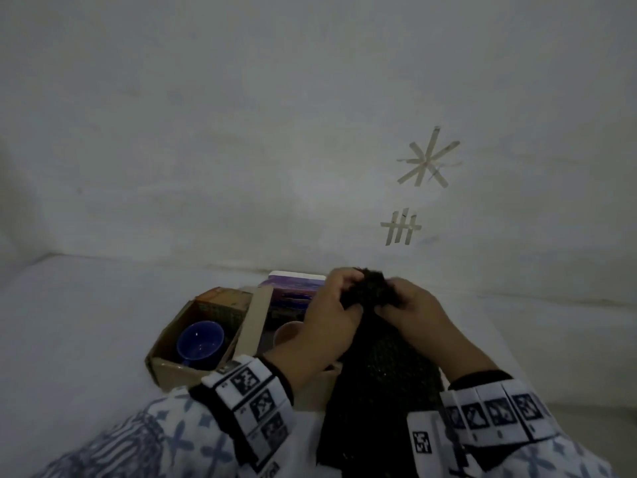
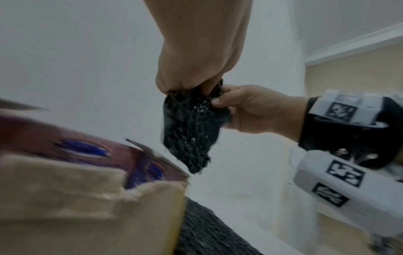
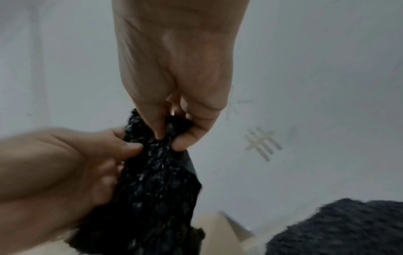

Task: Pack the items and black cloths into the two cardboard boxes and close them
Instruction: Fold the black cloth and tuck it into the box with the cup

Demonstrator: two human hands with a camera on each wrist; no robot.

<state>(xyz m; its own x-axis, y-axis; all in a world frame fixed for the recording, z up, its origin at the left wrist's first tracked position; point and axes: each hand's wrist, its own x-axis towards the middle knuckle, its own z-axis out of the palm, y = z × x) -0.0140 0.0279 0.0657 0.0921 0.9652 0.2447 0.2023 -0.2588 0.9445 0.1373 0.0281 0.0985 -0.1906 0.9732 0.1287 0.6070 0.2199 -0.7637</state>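
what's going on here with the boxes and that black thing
A person is packing. Both hands, left hand and right hand, pinch the top edge of a black cloth and hold it up over the table. To the left an open cardboard box already holds a blue cup. A purple box sits behind the left hand. The flaps in view are open.
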